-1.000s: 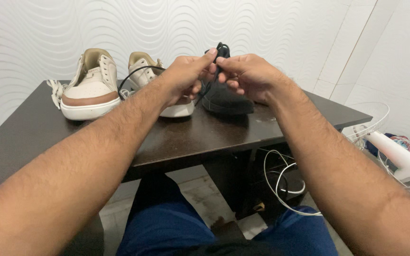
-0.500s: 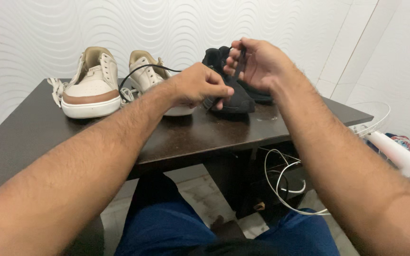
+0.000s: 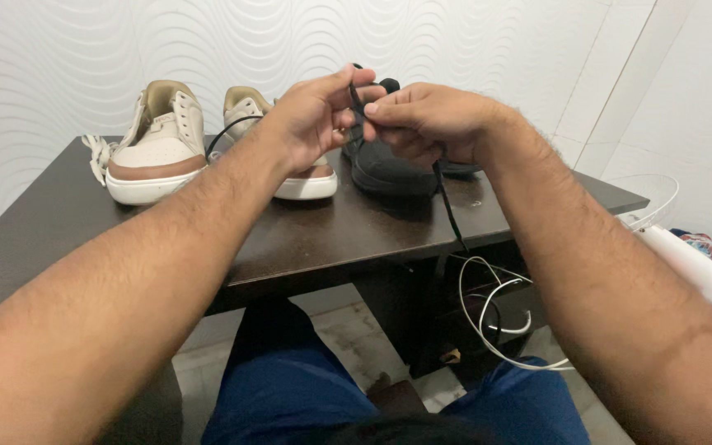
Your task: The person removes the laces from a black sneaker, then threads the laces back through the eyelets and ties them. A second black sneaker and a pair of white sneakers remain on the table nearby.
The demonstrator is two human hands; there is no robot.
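A dark wooden desk has a smooth, faintly glossy top. On it, a matt black cloth shoe with a thin black woven lace, and cream shoes of smooth leather-like material with tan trim and pale rubbery soles.

Person's body, head view. 2 forearms run in from the lower corners, both bare to the lower frame edge and covered with dark hair. No watch, ring or band is visible on either wrist. The left hand and the right hand are bare, without gloves, nails short. Below the forearms, both legs are clad in blue trousers of plain fabric, no pattern discernible. A narrow strip of dark garment shows below the trousers, at the frame's lower edge.
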